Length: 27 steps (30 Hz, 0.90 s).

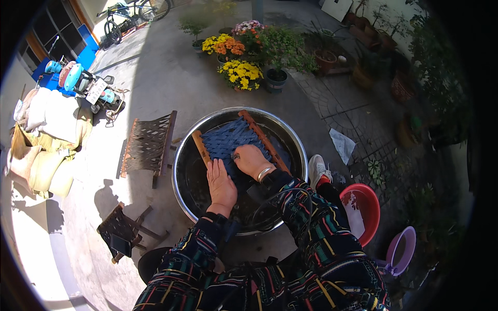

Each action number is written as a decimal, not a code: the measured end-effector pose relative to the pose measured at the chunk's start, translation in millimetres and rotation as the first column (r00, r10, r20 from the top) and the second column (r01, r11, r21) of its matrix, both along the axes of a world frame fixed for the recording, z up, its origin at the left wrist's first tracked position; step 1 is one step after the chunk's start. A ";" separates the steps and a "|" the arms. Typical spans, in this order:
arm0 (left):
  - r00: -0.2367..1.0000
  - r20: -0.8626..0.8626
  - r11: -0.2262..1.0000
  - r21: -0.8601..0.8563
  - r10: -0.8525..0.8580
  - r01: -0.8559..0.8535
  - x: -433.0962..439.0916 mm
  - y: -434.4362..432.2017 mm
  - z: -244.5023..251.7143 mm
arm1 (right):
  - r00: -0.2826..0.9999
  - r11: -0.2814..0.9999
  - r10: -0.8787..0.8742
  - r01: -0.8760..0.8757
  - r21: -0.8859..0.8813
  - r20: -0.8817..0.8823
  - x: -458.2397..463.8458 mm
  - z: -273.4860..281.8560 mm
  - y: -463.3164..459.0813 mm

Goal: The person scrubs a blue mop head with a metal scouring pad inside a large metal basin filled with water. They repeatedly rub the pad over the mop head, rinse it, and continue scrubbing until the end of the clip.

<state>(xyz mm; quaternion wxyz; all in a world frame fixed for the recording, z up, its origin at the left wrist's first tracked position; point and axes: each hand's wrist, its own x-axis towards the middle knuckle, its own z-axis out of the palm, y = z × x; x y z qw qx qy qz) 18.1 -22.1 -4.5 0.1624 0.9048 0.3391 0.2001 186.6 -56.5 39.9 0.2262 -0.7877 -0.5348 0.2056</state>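
A large round metal basin (179, 155) with dark water stands before me. In it lies a folding stool with a seat of woven blue straps (229, 136) between two wooden rails, tilted in the basin. My left hand (221, 186) rests flat, fingers extended, against the lower end of the left rail (201, 147). My right hand (251, 161), with a silver bangle at the wrist, is curled round something dark and mesh-like, perhaps a scrubber (235, 156), and presses on the blue straps near the right rail (264, 140). The stool's legs are hidden.
Left of the basin stand a strap-seated stool (149, 145) and a smaller stool (113, 225) with a phone-like dark object (120, 245). On the right are a red bucket (373, 210) and a purple dipper (408, 248). Potted flowers (241, 74) stand beyond.
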 end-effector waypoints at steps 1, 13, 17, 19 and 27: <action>0.998 -0.061 0.998 -0.062 0.010 -0.014 0.1 -0.5 -0.5 | 0.981 0.982 -0.146 0.127 0.141 0.126 3.5 2.5 0.7; 0.999 0.037 1.000 0.005 -0.007 0.007 -0.1 -1.8 3.0 | 0.976 0.970 -0.184 0.161 0.181 0.120 19.1 -0.3 16.3; 0.998 0.055 1.000 -0.011 0.009 -0.008 -0.6 -4.2 4.5 | 0.894 0.946 -0.300 0.232 0.228 0.332 16.1 -5.2 23.4; 1.000 0.003 0.998 -0.059 0.018 -0.018 -0.1 -3.8 4.9 | 0.905 0.961 -0.276 0.263 0.084 0.325 14.8 -6.2 26.4; 0.999 0.042 1.000 -0.023 0.006 -0.005 -2.5 -3.8 4.0 | 0.840 0.897 -0.401 0.279 0.344 0.365 22.4 -8.7 29.9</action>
